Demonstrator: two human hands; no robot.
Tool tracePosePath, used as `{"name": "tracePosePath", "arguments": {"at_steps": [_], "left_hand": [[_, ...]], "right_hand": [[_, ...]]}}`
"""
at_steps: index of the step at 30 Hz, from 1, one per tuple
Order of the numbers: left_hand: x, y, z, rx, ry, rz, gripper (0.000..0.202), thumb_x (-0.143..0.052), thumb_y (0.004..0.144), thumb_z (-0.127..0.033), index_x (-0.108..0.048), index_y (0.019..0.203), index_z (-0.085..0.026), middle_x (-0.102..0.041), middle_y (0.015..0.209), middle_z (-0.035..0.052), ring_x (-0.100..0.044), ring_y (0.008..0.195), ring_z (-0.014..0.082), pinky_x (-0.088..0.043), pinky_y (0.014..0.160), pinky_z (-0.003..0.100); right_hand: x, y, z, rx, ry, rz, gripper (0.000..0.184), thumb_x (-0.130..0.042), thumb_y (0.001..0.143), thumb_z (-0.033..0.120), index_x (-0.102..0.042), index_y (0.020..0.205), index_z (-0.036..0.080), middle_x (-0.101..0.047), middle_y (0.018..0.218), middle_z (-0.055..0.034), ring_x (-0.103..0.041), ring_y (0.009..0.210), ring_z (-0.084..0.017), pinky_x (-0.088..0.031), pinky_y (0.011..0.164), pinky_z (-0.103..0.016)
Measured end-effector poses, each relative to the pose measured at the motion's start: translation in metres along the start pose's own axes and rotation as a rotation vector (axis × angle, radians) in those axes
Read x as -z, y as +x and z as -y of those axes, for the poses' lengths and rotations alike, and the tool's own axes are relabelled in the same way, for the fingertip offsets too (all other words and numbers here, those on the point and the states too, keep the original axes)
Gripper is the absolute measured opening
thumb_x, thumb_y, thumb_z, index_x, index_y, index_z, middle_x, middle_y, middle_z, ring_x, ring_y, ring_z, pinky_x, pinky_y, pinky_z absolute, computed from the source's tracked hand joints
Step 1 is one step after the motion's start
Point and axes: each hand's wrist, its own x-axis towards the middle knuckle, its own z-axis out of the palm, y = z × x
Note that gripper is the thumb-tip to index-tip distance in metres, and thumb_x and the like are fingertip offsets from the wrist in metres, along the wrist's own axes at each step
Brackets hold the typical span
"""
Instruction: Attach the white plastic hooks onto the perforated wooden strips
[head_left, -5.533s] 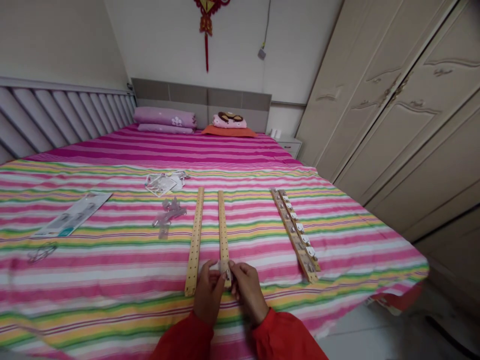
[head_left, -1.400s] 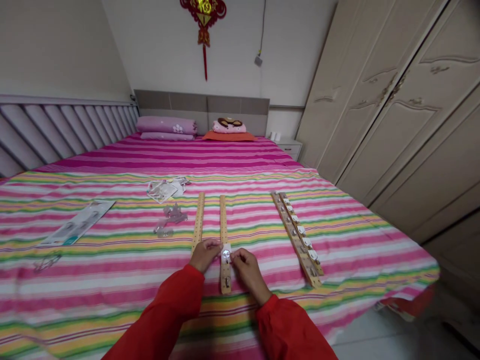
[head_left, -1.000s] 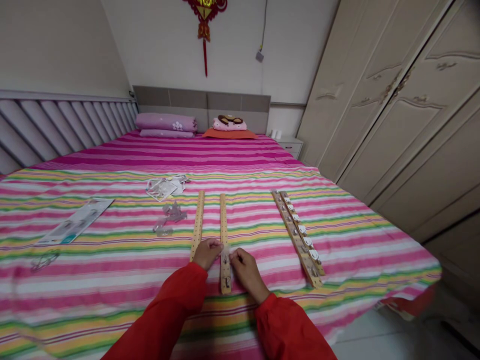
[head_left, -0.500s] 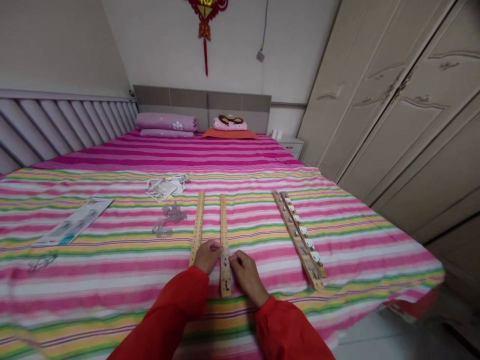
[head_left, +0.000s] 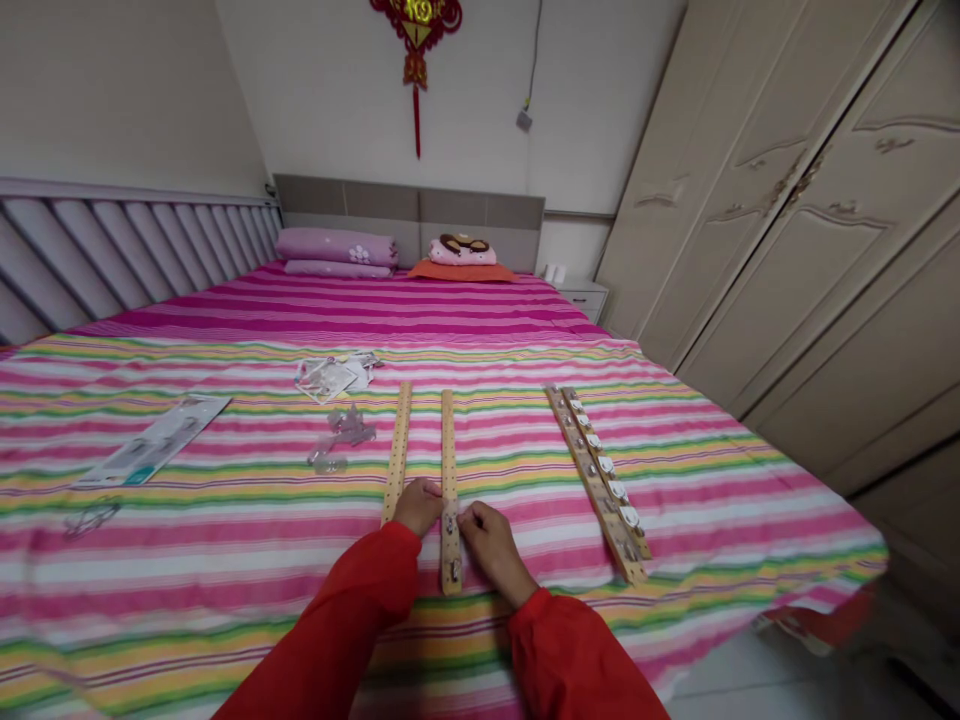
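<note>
L hand [head_left: 418, 506] curled, fingers against L edge of the middle perforated wooden strip [head_left: 449, 470]; R hand [head_left: 487, 547] just R of same strip, fingertips [head_left: 465, 516] at a small metal hook [head_left: 450, 522] on it; can't tell if either hand truly grips hook or strip, contact too small to read; both arms in red sleeves [head_left: 337, 625] reach in from bottom of view; strip lies flat on a rainbow-striped bedspread [head_left: 697, 520], long axis pointing away from person, hook on its near part, 2nd metal fitting [head_left: 453, 571] below that, near its end; a bare perforated wooden strip [head_left: 397, 445] lies just L, roughly parallel, near end by L hand; further R, well apart, a paired wooden strip w/ white-capped hooks [head_left: 598, 480]; L of the strips, clear plastic hook pieces [head_left: 337, 437], a paper packet pile [head_left: 334, 377], a grey-white card pack [head_left: 154, 440] & a thin wire hook [head_left: 90, 518]; beyond, pink pillows [head_left: 336, 247] at headboard [head_left: 409, 205]; cream wardrobe [head_left: 787, 200] on R.
</note>
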Motion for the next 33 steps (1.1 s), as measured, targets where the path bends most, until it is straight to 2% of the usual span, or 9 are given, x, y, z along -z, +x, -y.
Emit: {"name": "tracePosePath", "arguments": {"at_steps": [5, 10, 16, 21, 24, 28, 33], "left_hand": [[0.001, 0.001, -0.007, 0.046, 0.068, 0.053, 0.023, -0.062, 0.065, -0.006, -0.044, 0.068, -0.020, -0.041, 0.040, -0.0114, -0.045, 0.038, 0.0080, -0.036, 0.042, 0.019], [0.004, 0.003, -0.014, 0.063, 0.159, 0.108, 0.021, -0.062, 0.069, -0.011, -0.044, 0.070, -0.020, -0.041, 0.035, -0.0108, -0.040, 0.035, 0.0086, -0.033, 0.040, 0.020], [0.006, 0.007, -0.019, 0.045, 0.261, 0.157, 0.022, -0.068, 0.066, -0.018, -0.046, 0.063, -0.019, -0.043, 0.034, -0.0079, -0.042, 0.037, 0.0100, -0.031, 0.041, 0.021], [0.005, 0.011, -0.015, -0.027, 0.424, 0.122, 0.028, -0.072, 0.063, -0.027, -0.045, 0.062, -0.020, -0.047, 0.043, -0.0065, -0.050, 0.047, 0.0112, -0.035, 0.047, 0.021], [0.004, 0.012, -0.013, -0.044, 0.486, 0.090, 0.033, -0.075, 0.061, -0.032, -0.044, 0.065, -0.020, -0.049, 0.047, -0.0066, -0.054, 0.052, 0.0128, -0.037, 0.050, 0.022], [0.002, 0.011, -0.013, -0.013, 0.418, 0.084, 0.034, -0.075, 0.063, -0.029, -0.042, 0.068, -0.021, -0.045, 0.045, -0.0091, -0.052, 0.048, 0.0115, -0.038, 0.048, 0.021], [0.001, 0.004, -0.018, 0.104, 0.167, 0.139, 0.031, -0.070, 0.068, -0.016, -0.039, 0.072, -0.022, -0.040, 0.039, -0.0129, -0.041, 0.035, 0.0080, -0.036, 0.042, 0.020]], "right_hand": [[-0.001, -0.009, -0.002, 0.037, 0.180, -0.056, 0.021, -0.057, 0.073, 0.035, -0.046, 0.063, 0.021, -0.042, 0.056, 0.0061, -0.040, 0.053, -0.012, -0.031, 0.051, -0.024], [-0.002, -0.006, -0.005, -0.009, 0.301, -0.039, 0.017, -0.064, 0.063, 0.027, -0.049, 0.067, 0.021, -0.043, 0.055, 0.0075, -0.039, 0.051, -0.011, -0.032, 0.049, -0.022], [-0.005, 0.006, -0.008, -0.149, 0.241, -0.048, 0.021, -0.067, 0.052, 0.017, -0.049, 0.063, 0.021, -0.045, 0.051, 0.0090, -0.040, 0.047, -0.009, -0.032, 0.048, -0.022], [-0.007, 0.007, -0.005, -0.183, 0.178, -0.048, 0.025, -0.069, 0.053, 0.018, -0.045, 0.061, 0.022, -0.042, 0.049, 0.0101, -0.037, 0.046, -0.009, -0.030, 0.046, -0.022], [-0.007, 0.005, 0.001, -0.174, 0.057, -0.072, 0.028, -0.072, 0.053, 0.022, -0.044, 0.060, 0.022, -0.044, 0.050, 0.0092, -0.040, 0.049, -0.010, -0.030, 0.047, -0.022], [-0.007, 0.004, 0.004, -0.150, -0.065, -0.114, 0.031, -0.075, 0.052, 0.028, -0.045, 0.058, 0.022, -0.048, 0.052, 0.0082, -0.043, 0.051, -0.011, -0.028, 0.047, -0.022], [-0.005, 0.009, -0.004, -0.173, 0.165, -0.051, 0.031, -0.075, 0.048, 0.022, -0.044, 0.056, 0.021, -0.044, 0.047, 0.0095, -0.038, 0.046, -0.009, -0.029, 0.045, -0.021]]}}
